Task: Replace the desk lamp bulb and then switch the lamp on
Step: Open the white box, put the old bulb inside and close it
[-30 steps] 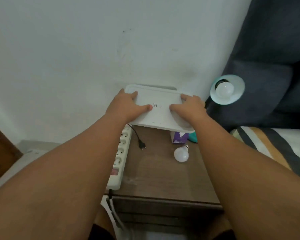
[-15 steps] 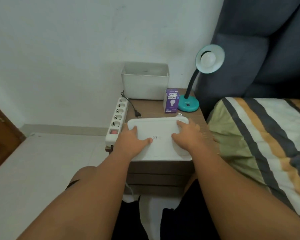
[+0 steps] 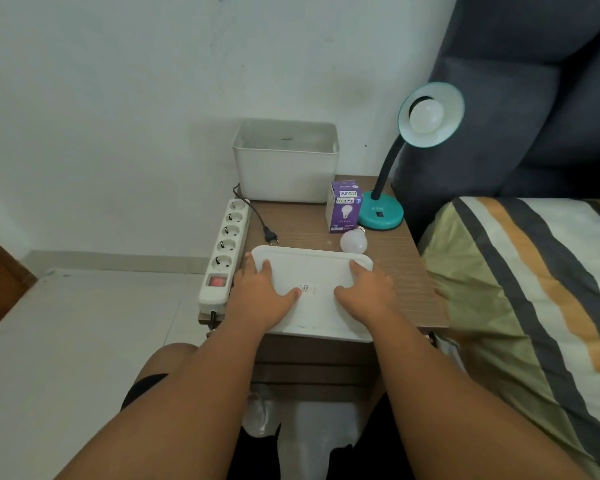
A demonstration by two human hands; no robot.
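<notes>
A teal desk lamp [image 3: 381, 213] stands at the back right of the wooden bedside table [image 3: 406, 271], with a white bulb [image 3: 426, 116] in its shade. A loose white bulb [image 3: 353, 241] lies on the table beside a purple bulb box [image 3: 343, 211]. The lamp's black plug [image 3: 273, 237] lies unplugged next to a white power strip [image 3: 224, 251]. A white lid [image 3: 317, 292] rests flat at the table's front edge. My left hand [image 3: 262, 296] grips its left side and my right hand [image 3: 366, 294] its right side, thumbs on top.
An open white bin [image 3: 284, 168] stands at the back of the table against the wall. A bed with a striped cover [image 3: 534, 289] lies to the right, with a dark padded headboard [image 3: 534, 98] behind the lamp. Tiled floor lies to the left.
Both hands lifted the lid off the white bin and brought it down to the table's front edge, where it now lies. The view pulled back, showing the open bin.
</notes>
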